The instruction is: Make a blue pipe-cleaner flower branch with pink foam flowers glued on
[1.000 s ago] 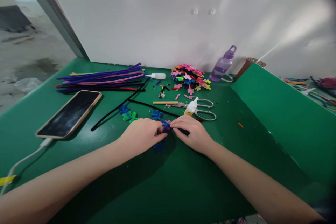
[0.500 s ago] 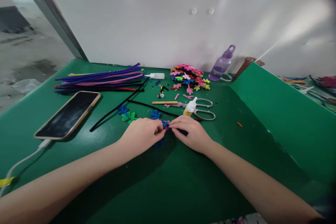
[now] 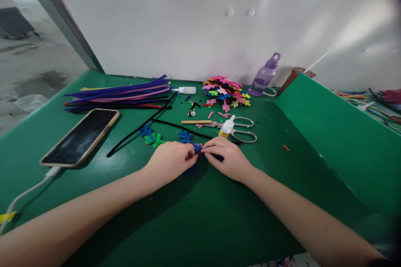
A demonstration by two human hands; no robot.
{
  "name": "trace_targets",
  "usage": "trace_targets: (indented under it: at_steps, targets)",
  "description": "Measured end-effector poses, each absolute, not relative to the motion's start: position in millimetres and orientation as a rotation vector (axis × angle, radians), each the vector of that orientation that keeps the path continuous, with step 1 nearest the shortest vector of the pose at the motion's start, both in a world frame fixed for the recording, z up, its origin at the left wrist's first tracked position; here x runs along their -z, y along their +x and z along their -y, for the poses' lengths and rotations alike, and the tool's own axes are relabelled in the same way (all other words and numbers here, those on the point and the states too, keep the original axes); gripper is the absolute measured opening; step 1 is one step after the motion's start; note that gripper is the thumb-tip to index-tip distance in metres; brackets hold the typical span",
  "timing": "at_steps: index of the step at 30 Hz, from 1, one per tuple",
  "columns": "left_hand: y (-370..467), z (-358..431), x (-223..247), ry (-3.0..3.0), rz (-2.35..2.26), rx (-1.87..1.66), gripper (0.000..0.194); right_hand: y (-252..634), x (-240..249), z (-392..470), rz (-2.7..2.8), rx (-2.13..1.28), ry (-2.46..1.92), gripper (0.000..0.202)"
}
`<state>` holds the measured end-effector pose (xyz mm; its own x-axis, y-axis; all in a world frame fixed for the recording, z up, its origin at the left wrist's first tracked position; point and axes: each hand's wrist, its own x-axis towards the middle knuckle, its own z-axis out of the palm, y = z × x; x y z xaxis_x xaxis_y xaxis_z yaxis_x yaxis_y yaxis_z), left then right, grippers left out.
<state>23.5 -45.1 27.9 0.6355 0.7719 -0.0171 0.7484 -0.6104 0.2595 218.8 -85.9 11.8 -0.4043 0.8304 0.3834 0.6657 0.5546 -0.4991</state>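
My left hand (image 3: pixel 172 156) pinches a blue pipe-cleaner piece (image 3: pixel 185 136) shaped in leafy loops; part of it shows above and below the fingers. From the right, the fingertips of my right hand (image 3: pixel 226 156) close on a small pink pipe-cleaner piece (image 3: pixel 200 147) where it meets the blue one. My fingers hide most of the joint. A green looped piece (image 3: pixel 154 139), joined to another blue one, lies just left of my left hand. Behind my right hand stands a glue bottle (image 3: pixel 227 126) with a white tip and yellow label, beside scissors (image 3: pixel 244 135).
A phone (image 3: pixel 81 137) on a cable lies left. Behind it is a bundle of pipe cleaners (image 3: pixel 119 94), near a white glue bottle (image 3: pixel 187 90). Colourful looped shapes (image 3: pixel 226 91) pile up at the back beside a purple water bottle (image 3: pixel 265 77). A green partition (image 3: pixel 338 142) stands right.
Almost nothing differs. Both hands keep the same hold at the same spot, and the whole view has shifted very slightly.
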Motion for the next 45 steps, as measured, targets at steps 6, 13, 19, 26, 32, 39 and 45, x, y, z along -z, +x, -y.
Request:
trace_targets:
  at_steps: [6,13,19,26,32,39,45]
  targets:
    - [24.3,44.9,-26.7,2.621,-1.248,-0.135,0.029,218.9,-11.8,85.9,2.172,-0.363,-1.183,0.02]
    - [25.0,44.9,-26.8,2.595,-1.254,-0.124,0.026,218.9,-12.9,86.1,2.215,-0.304,-1.194,0.022]
    - [25.0,46.2,-26.8,2.59,-1.257,-0.137,0.026,220.1,-11.3,84.6,2.254,-0.235,-1.184,0.02]
    - [25.3,46.5,-26.5,2.608,-1.242,-0.123,0.026,221.8,-8.5,83.5,2.272,-0.209,-1.198,0.019]
    - [25.1,49.6,-30.1,2.649,-1.24,-0.087,0.025,222.0,-8.8,83.8,2.301,-0.233,-1.217,0.02]
    - [25.0,49.2,-28.7,2.667,-1.24,-0.065,0.024,221.2,-8.1,83.8,2.278,-0.229,-1.21,0.019]
    - [25.0,47.9,-26.2,2.66,-1.248,-0.064,0.024,220.4,-8.6,84.7,2.226,-0.193,-1.181,0.018]
